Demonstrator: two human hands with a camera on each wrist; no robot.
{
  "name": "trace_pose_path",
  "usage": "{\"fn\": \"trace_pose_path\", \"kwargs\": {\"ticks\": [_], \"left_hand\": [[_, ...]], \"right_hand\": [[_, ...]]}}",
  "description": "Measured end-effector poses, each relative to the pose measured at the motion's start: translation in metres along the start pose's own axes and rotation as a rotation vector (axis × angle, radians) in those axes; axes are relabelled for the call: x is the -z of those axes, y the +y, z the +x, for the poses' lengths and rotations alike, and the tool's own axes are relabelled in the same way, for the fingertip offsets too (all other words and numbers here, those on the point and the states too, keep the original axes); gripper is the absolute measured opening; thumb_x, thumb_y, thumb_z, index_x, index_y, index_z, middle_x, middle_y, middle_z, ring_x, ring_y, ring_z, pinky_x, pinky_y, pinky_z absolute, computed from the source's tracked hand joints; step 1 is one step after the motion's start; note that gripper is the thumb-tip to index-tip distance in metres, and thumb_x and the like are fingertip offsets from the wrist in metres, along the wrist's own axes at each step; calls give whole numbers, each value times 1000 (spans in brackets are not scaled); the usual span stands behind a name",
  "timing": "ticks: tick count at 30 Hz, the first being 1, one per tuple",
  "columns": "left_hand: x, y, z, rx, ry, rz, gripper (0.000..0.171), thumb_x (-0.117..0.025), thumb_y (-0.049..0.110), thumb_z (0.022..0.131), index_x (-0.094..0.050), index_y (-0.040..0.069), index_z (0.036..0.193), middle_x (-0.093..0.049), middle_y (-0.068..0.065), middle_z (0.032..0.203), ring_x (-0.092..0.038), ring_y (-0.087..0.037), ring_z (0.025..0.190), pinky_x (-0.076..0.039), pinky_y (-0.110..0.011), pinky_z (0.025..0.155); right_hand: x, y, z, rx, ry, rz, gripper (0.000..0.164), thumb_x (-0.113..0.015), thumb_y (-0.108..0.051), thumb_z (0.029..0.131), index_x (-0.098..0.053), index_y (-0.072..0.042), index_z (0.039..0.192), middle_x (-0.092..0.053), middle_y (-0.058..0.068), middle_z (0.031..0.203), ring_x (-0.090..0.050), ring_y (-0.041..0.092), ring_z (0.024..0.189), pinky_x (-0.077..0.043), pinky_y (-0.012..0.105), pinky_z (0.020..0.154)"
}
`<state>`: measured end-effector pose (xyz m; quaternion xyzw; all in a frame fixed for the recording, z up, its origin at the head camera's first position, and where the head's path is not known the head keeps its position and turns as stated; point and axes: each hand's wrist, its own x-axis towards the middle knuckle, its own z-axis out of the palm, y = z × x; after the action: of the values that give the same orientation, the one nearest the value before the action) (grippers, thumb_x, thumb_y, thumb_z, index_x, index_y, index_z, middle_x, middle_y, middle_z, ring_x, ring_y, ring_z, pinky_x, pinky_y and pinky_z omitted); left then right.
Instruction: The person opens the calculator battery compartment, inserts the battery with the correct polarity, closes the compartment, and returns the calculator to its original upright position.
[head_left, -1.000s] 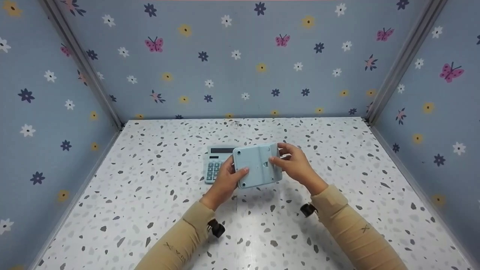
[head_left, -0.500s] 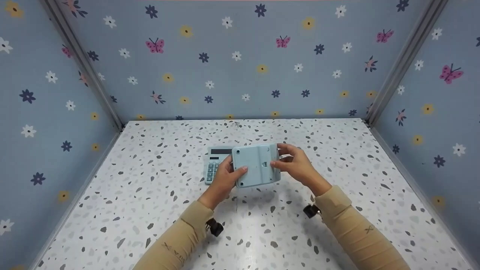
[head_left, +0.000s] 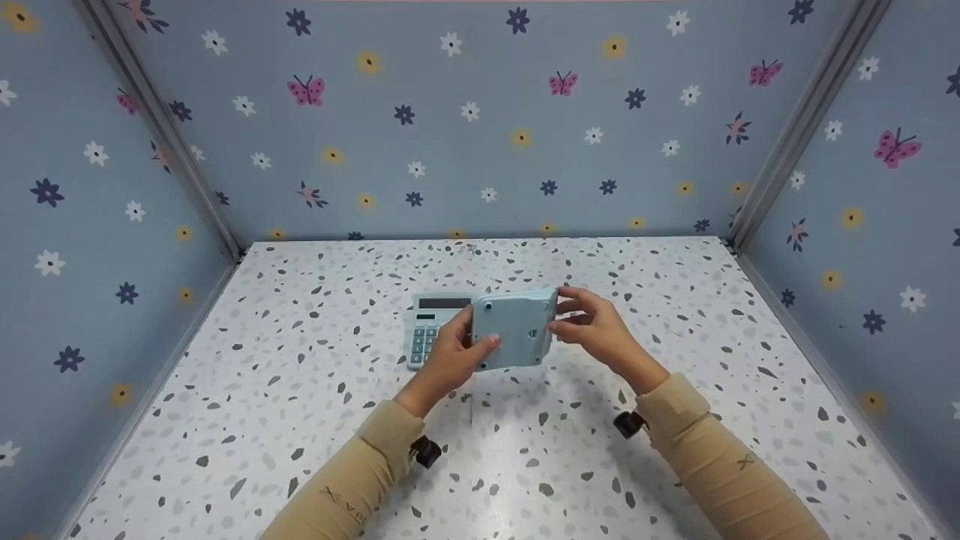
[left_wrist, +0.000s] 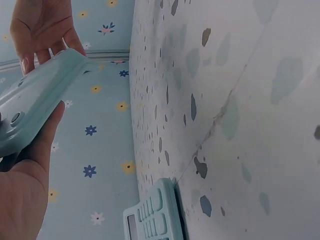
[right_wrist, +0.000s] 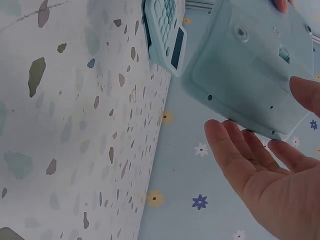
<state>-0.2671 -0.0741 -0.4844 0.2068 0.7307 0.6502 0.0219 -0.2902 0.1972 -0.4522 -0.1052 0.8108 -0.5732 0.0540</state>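
Observation:
A light blue calculator [head_left: 514, 330] is held above the table with its underside toward the head camera, showing round feet and a small slot. My left hand [head_left: 450, 356] grips its left edge, thumb on the underside and fingers behind. At the opposite edge is my right hand [head_left: 600, 326]; in the right wrist view its extended fingertips [right_wrist: 215, 131] touch or nearly touch the rim, and the thumb overlaps the underside. Behind the left hand lies a second light blue calculator [head_left: 424, 337], keys up, partly covered by the held one. The held calculator's keys are hidden.
The white speckled table [head_left: 300, 420] carries the second calculator near its middle. Blue flowered panels [head_left: 480, 150] stand at the back and both sides, joined by metal posts [head_left: 161, 127]. A small black camera [head_left: 628, 424] sits at the right wrist.
The held calculator has turned, so its underside looks narrower and its right side tips away. My right thumb has moved from the underside to about the right edge; the left hand keeps its grip.

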Motion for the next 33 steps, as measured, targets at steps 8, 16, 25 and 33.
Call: {"fn": "trace_pose_path", "kwargs": {"ticks": [8,16,25,33], "left_hand": [[1,0,-2,-108,-64,190,44,-62,14,110,-55,8,153,-67,-19,147,-66,-39,137,-58,-59,110],[0,-7,-3,-253,-105,335,40,-63,12,110,-61,10,150,-71,-13,145,-69,-30,135,-60,-47,110],[-3,-13,-2,-468,-57,630,38,-65,4,107,-65,6,145,-74,-14,134,-74,-29,124,-62,-43,107],[-5,-16,-1,-698,1,899,37,-69,1,104,-68,10,141,-75,-12,128,-77,-29,115,-65,-39,97]], "right_hand": [[6,-2,-3,-57,-41,-12,72,-74,-21,103,-43,0,164,-59,28,152,-67,39,130,-63,50,105],[3,5,-3,-108,-39,79,68,-69,-22,107,-41,7,162,-63,31,146,-72,38,121,-65,47,101],[-3,6,-4,-223,-2,165,69,-66,-30,109,-40,6,161,-67,30,138,-79,22,100,-69,39,89],[-2,6,-2,-295,-19,268,64,-62,-35,110,-46,5,157,-67,26,131,-79,30,104,-68,41,90]]}}
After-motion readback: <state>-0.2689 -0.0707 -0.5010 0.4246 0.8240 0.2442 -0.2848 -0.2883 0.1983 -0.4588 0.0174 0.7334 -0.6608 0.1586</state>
